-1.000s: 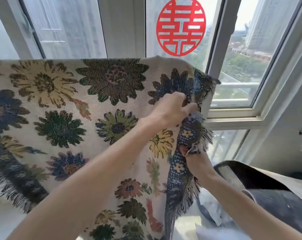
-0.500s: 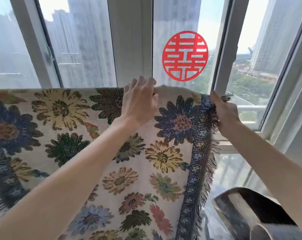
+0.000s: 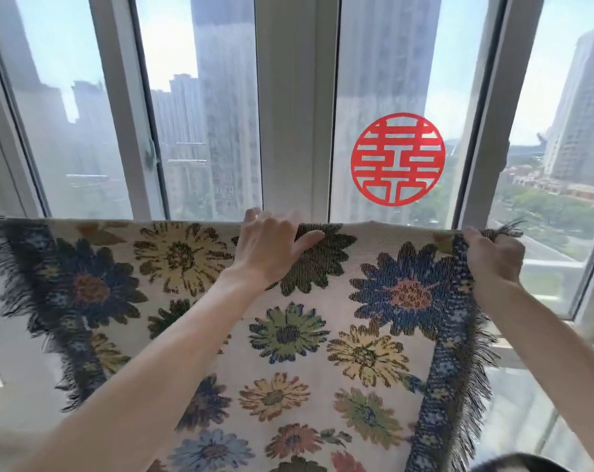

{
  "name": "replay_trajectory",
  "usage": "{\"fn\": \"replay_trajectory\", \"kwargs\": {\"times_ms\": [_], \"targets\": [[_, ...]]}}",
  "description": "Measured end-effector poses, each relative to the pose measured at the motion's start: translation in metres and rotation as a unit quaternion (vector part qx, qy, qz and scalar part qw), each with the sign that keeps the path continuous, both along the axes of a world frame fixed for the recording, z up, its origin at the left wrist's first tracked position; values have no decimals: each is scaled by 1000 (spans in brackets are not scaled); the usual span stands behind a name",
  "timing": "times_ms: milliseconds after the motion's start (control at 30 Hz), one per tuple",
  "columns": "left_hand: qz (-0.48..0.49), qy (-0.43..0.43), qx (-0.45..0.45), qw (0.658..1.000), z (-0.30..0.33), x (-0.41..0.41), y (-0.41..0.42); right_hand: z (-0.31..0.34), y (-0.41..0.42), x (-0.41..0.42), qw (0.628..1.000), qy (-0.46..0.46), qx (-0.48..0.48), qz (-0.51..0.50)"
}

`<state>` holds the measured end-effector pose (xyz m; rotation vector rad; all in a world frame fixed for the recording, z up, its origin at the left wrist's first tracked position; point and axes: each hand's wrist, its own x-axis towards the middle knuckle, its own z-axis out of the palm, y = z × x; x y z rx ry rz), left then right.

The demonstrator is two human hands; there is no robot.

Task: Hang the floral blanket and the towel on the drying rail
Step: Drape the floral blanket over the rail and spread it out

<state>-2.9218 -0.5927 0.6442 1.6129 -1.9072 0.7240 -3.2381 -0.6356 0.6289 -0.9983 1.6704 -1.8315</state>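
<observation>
A round red paper cutout (image 3: 398, 159) sticks on the white-framed window (image 3: 293, 107).

You have one blanket (image 3: 322, 335), draped along its top edge, held by two hands: left (image 3: 271, 247), right (image 3: 493, 257). One red sticker (image 3: 397, 158) on the window (image 3: 220, 114).

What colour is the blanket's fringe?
Dark navy to black fringe, clearest in the head view.
</observation>
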Motion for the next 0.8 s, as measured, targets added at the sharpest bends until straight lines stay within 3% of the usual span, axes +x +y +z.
{"fn": "replay_trajectory", "kwargs": {"times_ms": [100,200,300,400,533,633,800], "targets": [[-3,47,1,999,-6,17,-3,-6,-1,-8,993,97,74,10],[-8,68,8,998,-9,27,-3,0,6,1,979,179,-22,-91],[-12,93,14,996,-7,35,-1,10,11,45,933,327,-147,13],[-16,96,17,995,-8,47,6,15,9,82,881,434,-154,112],[-1,106,-13,994,-14,79,23,9,2,93,859,455,-148,183],[31,124,-43,991,-21,106,37,8,-3,87,849,483,-150,151],[111,205,-76,969,-31,164,55,21,7,125,795,558,-197,136]]}}
